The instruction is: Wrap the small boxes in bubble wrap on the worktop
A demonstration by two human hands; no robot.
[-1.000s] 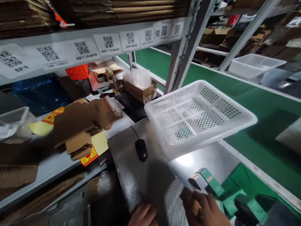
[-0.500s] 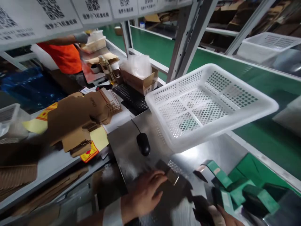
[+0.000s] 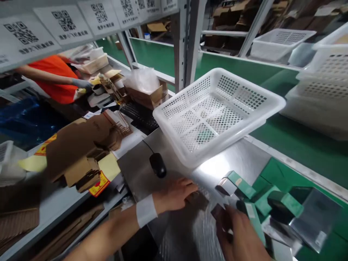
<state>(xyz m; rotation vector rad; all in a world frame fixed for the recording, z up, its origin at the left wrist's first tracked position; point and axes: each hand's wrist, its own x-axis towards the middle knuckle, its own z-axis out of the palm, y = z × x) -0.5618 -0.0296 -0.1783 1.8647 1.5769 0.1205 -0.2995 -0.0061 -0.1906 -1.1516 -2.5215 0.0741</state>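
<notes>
Hands work low on the steel worktop [image 3: 239, 163]. The left hand [image 3: 176, 194] (a white wristband on its wrist) pinches a small dark box [image 3: 198, 199] at its fingertips, flat on the metal. The right hand [image 3: 239, 237] is blurred, curled around something dark; I cannot tell what. Green boxes [image 3: 244, 188] lie just right of both hands, beneath the tilted white basket [image 3: 217, 108]. A black mouse [image 3: 157, 169] sits nearby.
</notes>
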